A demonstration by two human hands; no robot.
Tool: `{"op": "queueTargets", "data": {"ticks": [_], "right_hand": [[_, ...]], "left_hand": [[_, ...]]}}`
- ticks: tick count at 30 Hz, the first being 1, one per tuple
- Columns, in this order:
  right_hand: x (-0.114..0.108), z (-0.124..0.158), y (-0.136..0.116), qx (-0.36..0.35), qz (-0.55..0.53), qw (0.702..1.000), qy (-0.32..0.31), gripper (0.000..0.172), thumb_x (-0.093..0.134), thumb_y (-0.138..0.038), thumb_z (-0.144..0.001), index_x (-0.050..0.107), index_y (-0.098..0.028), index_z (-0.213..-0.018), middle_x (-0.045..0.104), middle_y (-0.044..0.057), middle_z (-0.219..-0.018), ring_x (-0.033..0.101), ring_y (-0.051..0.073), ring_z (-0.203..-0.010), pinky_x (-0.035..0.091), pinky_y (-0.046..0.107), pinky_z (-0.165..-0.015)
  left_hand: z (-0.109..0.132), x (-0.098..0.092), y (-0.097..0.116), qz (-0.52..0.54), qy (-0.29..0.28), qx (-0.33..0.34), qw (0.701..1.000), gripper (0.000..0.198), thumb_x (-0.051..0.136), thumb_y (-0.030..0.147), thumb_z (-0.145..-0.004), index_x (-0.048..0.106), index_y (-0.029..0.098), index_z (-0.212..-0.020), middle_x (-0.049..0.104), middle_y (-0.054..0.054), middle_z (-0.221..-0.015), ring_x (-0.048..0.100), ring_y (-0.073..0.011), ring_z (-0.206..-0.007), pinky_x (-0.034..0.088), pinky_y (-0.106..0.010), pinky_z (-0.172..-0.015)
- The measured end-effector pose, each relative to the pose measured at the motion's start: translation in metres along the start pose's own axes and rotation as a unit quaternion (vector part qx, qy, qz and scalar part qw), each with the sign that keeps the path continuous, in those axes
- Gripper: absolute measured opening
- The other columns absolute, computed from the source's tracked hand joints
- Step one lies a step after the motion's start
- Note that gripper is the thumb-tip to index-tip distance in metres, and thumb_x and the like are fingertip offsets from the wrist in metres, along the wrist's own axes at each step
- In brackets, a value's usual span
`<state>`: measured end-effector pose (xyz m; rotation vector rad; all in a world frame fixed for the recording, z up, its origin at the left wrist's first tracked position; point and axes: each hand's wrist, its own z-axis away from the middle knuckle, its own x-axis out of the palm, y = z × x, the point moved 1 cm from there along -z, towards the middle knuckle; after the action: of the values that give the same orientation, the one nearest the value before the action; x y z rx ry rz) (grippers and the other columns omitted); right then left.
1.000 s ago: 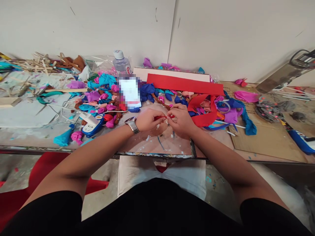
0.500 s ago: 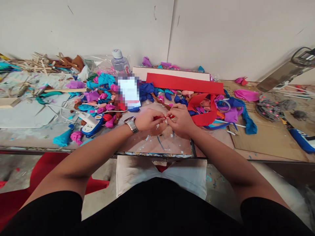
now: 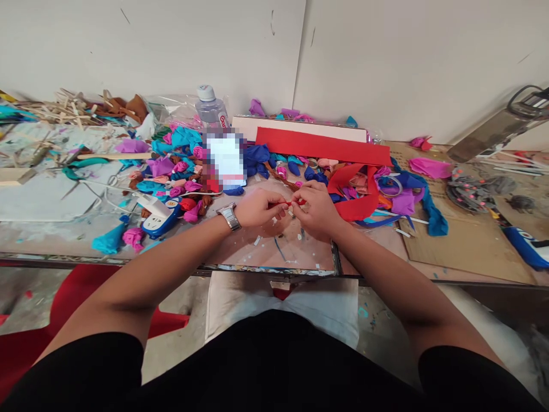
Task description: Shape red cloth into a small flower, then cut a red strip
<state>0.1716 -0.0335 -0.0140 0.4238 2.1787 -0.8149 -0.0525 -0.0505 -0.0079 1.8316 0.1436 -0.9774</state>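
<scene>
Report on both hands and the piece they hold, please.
Left hand, right hand: both pinching. Small red piece: held between them. Red strip: curled beside right hand.

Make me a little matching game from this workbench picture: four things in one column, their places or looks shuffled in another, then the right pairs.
Things
1. small red piece
2. wristwatch
3. bottle
4. cardboard sheet

Places and looks
A. standing upright, with a white cap
B. held by the left hand and the right hand together
C. brown, lying flat to the right of both hands
D. silver-coloured, being worn

Right pairs: 1-B, 2-D, 3-A, 4-C
</scene>
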Motion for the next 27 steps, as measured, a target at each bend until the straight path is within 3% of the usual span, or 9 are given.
{"op": "queueTargets", "data": {"ticks": [8,13,17,27], "right_hand": [[-0.0026,-0.0035,0.0046,0.029,-0.002,0.999,0.028,0.01,0.061,-0.027,-0.094,0.066,-0.023,-0.087,0.073,0.006,-0.088,0.063,0.029,-0.102,0.041,0.045,-0.094],[-0.0014,-0.0033,0.0069,0.017,-0.014,1.0,0.021,0.011,0.06,-0.03,-0.095,0.066,-0.024,-0.087,0.073,0.006,-0.088,0.063,0.029,-0.1,0.044,0.045,-0.093],[-0.0012,-0.003,0.0064,0.017,-0.02,0.999,0.023,0.011,0.061,-0.03,-0.094,0.066,-0.024,-0.087,0.074,0.006,-0.088,0.064,0.029,-0.1,0.044,0.046,-0.094],[-0.0034,-0.0042,0.0062,0.051,-0.022,0.996,0.069,0.01,0.063,-0.028,-0.091,0.066,-0.024,-0.082,0.072,0.006,-0.083,0.063,0.028,-0.091,0.046,0.045,-0.088]], "left_hand": [[0.0001,-0.0022,-0.0016,0.015,0.038,-0.017,0.999,0.019,0.059,0.026,-0.096,0.075,0.018,-0.097,0.082,-0.003,-0.083,0.079,-0.0183,-0.075,0.059,-0.029,-0.07],[-0.001,-0.0016,-0.0044,0.058,0.031,-0.002,0.998,0.024,0.058,0.033,-0.1,0.075,0.018,-0.104,0.083,-0.005,-0.088,0.08,-0.0183,-0.075,0.061,-0.03,-0.071],[-0.0021,-0.0016,-0.0039,0.069,0.022,-0.005,0.997,0.022,0.053,0.025,-0.098,0.074,0.017,-0.101,0.083,-0.005,-0.09,0.081,-0.0184,-0.076,0.063,-0.03,-0.071],[-0.0027,-0.0051,-0.007,0.039,0.08,-0.027,0.996,0.027,0.046,0.014,-0.084,0.072,0.017,-0.093,0.08,-0.001,-0.083,0.076,-0.015,-0.069,0.059,-0.026,-0.07]]}}
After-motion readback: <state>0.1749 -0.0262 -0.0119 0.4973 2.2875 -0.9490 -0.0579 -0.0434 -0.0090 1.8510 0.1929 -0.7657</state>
